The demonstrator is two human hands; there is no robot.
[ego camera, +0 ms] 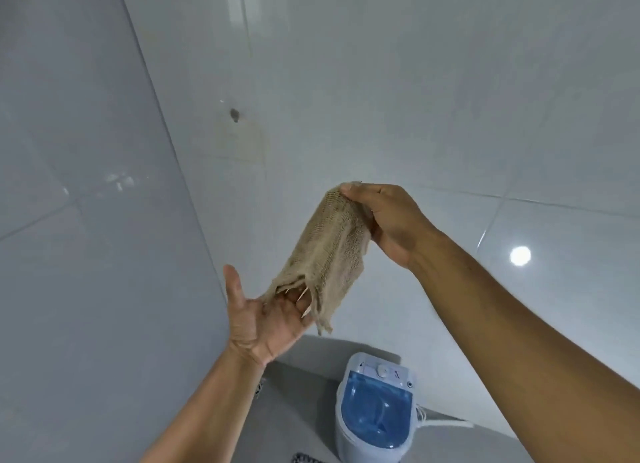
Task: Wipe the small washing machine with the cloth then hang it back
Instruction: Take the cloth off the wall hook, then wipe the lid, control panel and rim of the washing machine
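A beige, frayed woven cloth (329,248) hangs in the air in front of the tiled wall. My right hand (388,220) pinches its upper end. My left hand (266,320) is lower, palm up, fingers curled around the cloth's ragged bottom edge. The small washing machine (375,410), white with a translucent blue lid and a round knob, stands on the grey floor well below both hands. A small dark hook (234,114) sticks out of the wall up and left of the cloth, bare, with a faint stain below it.
Glossy white wall tiles (415,82) fill most of the view; a corner runs down the left side. A white hose or cord (446,423) trails from the machine's right. A patterned item (304,458) shows at the bottom edge.
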